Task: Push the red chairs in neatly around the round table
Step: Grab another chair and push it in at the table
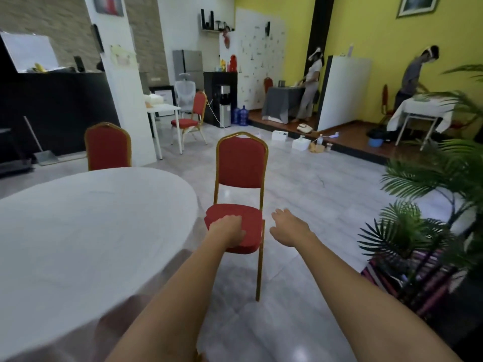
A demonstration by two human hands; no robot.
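Note:
A round table (86, 231) under a white cloth fills the left of the head view. A red chair (241, 165) with a gold frame stands just off the table's right edge, its seat facing me. My left hand (226, 228) grips the front of that chair's red seat. My right hand (287, 227) hovers beside the seat's right side, fingers apart, holding nothing. A second red chair (107, 147) stands at the table's far side, only its backrest showing above the cloth. A third red chair (192, 117) stands further back by a small white table.
Potted palms (428, 205) on a striped stand crowd the right side. A white pillar (122, 100) rises behind the table. Marble floor (326, 184) stretches beyond the chair. Two people work at tables on a raised platform (339, 137) at the back right.

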